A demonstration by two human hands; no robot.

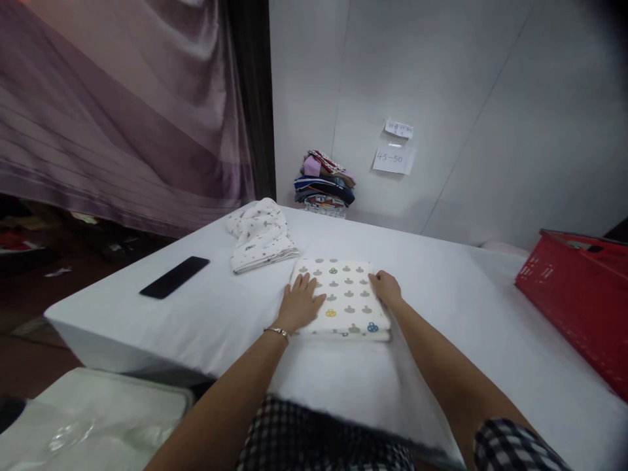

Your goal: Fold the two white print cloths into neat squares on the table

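Folded cloth (346, 293), white with grey mushroom-like motifs (a few in green, yellow and blue), lies flat on the white-covered tabletop (451, 281), near the edge closest to the person. Several layers show along its near side.

Left hand (300, 306): palm down on the cloth's left part, fingers spread; grip released, only pressing or resting. Bracelet (277, 332) at that wrist. Right hand (386, 288): at the cloth's right edge, fingers curled in; cannot tell whether this grip pinches the fabric or merely touches it.

Just beyond, to the left: a second white printed cloth (262, 234), partly folded, its far end rumpled. Farther left, a flat black rectangle (175, 277) (phone-like). Red basket (574, 301) at far right, well apart from the cloth. Stack of folded fabrics (324, 186) by the wall (441, 78); paper note (394, 160) there reads "45-50".
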